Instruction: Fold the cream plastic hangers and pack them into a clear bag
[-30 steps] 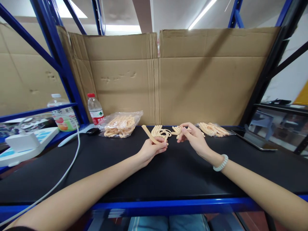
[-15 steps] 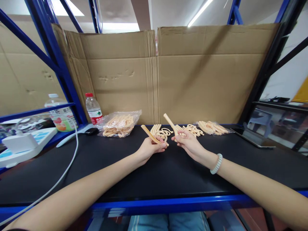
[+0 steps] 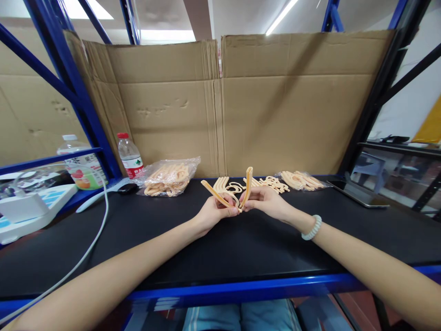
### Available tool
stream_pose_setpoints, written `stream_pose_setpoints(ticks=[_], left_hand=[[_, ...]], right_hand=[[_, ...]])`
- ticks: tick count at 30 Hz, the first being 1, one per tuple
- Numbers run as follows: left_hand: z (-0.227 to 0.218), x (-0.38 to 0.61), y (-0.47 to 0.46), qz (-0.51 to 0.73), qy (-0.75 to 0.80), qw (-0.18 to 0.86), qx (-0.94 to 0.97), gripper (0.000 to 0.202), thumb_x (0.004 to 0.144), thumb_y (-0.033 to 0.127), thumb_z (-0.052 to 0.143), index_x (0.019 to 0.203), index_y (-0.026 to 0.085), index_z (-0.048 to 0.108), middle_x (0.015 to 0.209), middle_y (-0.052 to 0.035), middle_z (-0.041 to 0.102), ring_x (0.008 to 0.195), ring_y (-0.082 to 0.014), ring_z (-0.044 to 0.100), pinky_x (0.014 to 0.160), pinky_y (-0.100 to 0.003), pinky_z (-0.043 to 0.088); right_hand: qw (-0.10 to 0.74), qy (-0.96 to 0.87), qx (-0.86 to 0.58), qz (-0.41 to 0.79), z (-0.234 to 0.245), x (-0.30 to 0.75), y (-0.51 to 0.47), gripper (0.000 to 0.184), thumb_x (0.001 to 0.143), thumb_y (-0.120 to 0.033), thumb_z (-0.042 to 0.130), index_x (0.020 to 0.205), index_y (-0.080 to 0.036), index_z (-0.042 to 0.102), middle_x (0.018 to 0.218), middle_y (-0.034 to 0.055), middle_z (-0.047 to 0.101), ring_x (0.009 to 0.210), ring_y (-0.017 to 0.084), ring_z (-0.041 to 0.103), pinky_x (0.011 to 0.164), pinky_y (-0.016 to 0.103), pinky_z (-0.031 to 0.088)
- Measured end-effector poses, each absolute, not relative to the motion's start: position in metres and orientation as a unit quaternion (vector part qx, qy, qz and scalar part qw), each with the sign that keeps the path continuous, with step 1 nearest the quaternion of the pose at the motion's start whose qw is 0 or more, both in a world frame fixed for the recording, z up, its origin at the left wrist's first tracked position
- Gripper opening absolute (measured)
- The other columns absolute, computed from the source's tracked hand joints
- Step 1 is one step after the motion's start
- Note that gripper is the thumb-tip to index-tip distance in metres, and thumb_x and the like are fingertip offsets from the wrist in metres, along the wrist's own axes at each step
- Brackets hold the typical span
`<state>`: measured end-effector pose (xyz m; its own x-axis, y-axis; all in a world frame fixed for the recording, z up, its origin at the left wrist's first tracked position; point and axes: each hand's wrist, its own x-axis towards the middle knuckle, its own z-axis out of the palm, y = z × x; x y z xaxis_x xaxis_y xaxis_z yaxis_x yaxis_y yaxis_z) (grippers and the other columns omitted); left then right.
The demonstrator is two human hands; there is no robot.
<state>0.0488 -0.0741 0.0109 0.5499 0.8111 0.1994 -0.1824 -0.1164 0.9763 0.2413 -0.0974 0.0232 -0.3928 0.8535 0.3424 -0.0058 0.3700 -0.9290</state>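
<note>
In L hand [image 3: 212, 214], R hand [image 3: 268, 205]: strip [image 3: 248, 184] ends hidden.

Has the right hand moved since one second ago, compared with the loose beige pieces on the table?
Yes. The right hand left the loose beige pieces, carrying one strip, and came left and nearer, meeting the left hand.

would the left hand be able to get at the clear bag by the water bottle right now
Likely yes: only bare black shelf top lies between the left hand and the bag, though it is pinching a peach strip, so its grip is taken.
</note>
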Motion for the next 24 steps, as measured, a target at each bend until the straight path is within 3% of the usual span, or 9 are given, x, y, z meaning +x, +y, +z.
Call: stream_pose_setpoints(ticks=[15,24], left_hand=[[0.0079,0.0489,-0.0742,0.402,0.240,0.625,0.624,0.033,0.055,0.021,0.084,0.071,0.014,0.056,0.073,-0.0031,0.066,0.072,-0.0163,0.062,0.073,-0.030,0.049],[0.0080,0.0500,-0.0787,0.429,0.246,0.619,0.610,0.033,0.056,0.022,0.083,0.070,0.014,0.054,0.070,0.0003,0.062,0.069,-0.0144,0.061,0.070,-0.028,0.051]], right_hand=[[0.431,-0.701,-0.323,0.467,0.0245,0.2433,-0.1004,0.020,0.073,-0.028,0.070,0.087,-0.015,0.067,0.083,0.0042,0.067,0.071,0.014,0.065,0.071,0.029,0.056],[0.460,-0.699,-0.321,0.444,0.0200,0.2378,-0.1012,0.018,0.071,-0.030,0.072,0.079,-0.015,0.066,0.076,0.0032,0.067,0.068,0.015,0.065,0.070,0.032,0.056]])
